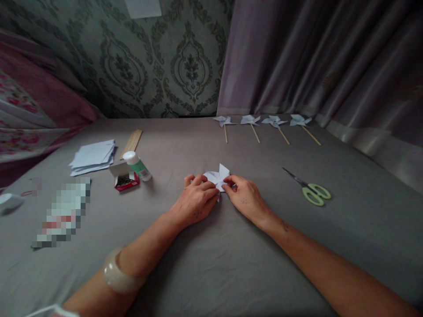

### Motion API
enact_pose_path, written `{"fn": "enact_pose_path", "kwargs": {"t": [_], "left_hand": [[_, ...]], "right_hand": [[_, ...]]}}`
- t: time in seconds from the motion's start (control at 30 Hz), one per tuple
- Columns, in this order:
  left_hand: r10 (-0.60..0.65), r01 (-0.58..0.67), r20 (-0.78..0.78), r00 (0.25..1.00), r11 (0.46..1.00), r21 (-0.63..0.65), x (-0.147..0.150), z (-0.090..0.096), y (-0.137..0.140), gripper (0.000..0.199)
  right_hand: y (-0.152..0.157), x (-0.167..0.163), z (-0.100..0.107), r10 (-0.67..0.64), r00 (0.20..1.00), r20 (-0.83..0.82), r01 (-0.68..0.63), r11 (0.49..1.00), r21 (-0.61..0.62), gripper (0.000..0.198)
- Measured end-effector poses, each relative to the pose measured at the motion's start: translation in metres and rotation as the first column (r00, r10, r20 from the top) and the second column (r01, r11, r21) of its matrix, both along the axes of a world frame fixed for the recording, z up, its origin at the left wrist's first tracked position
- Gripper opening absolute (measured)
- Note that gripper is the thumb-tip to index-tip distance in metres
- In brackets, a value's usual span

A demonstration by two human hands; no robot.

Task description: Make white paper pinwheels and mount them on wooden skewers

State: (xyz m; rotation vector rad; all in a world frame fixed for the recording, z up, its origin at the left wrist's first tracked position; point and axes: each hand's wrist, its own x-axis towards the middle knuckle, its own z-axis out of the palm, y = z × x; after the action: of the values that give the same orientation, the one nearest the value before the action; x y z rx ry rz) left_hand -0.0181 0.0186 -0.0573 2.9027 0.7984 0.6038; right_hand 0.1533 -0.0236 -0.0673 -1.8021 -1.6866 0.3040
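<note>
A white paper pinwheel [216, 177] lies on the grey cloth between my two hands, with one pointed blade standing up at its far side. My left hand [200, 197] covers its left part, the fingers bent and pressed on the paper. From the right, my right hand [245, 193] pinches the paper near the middle with thumb and forefinger. Part of the pinwheel is hidden under my fingers. Nearest to my left hand on that side are a glue bottle [140, 168] with a white cap and an open red box [127, 181] of small dark pieces.
Several finished pinwheels [251, 120] on sticks lie in a row at the back right. Green-handled scissors [313, 193] rest at right. To the left are stacked paper sheets [92, 156], wooden sticks [132, 143] and a blurred flat packet [66, 211]. A patterned wall and curtains border the back.
</note>
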Motion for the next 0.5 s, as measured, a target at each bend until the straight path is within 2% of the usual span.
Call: {"fn": "enact_pose_path", "kwargs": {"t": [0.5], "left_hand": [[0.002, -0.001, -0.021, 1.0, 1.0, 0.013, 0.0012, -0.001, -0.0004, 0.023]], "right_hand": [[0.0092, 0.0023, 0.0001, -0.029, 1.0, 0.0, 0.029, 0.998, -0.053, 0.016]]}}
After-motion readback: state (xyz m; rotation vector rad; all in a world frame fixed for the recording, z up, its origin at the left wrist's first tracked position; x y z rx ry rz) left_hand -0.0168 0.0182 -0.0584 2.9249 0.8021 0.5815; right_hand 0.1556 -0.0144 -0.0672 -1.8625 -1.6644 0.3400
